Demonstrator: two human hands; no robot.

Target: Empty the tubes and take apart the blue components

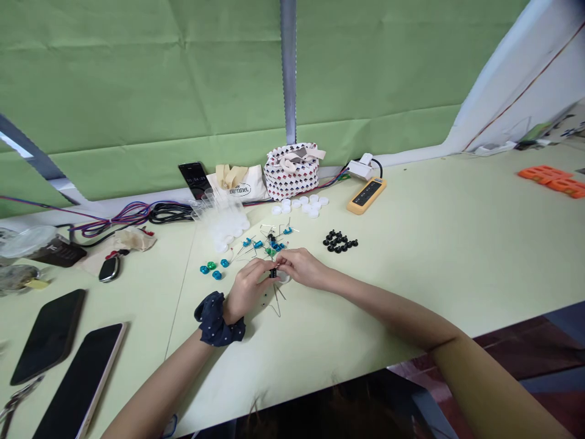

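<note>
Well in front of the patterned bag (291, 178), on the person's side, the left hand (247, 283) had its fingertips pinched on a small black piece (273, 273). The right hand (302, 267) had its fingers curled in at that piece, but I could not tell if they gripped it too. Closer to the bag lay blue bits (275, 245) among thin wires, and white caps (313, 213) sat just in front of it.

Creased light-green fabric (137, 79) is crossed by 2 grey metal bars (289, 73); at right, a smooth white wall (525, 61) is seen. Below, a long, flat-topped, pale yellow-green table (457, 244) is softly lit.
</note>
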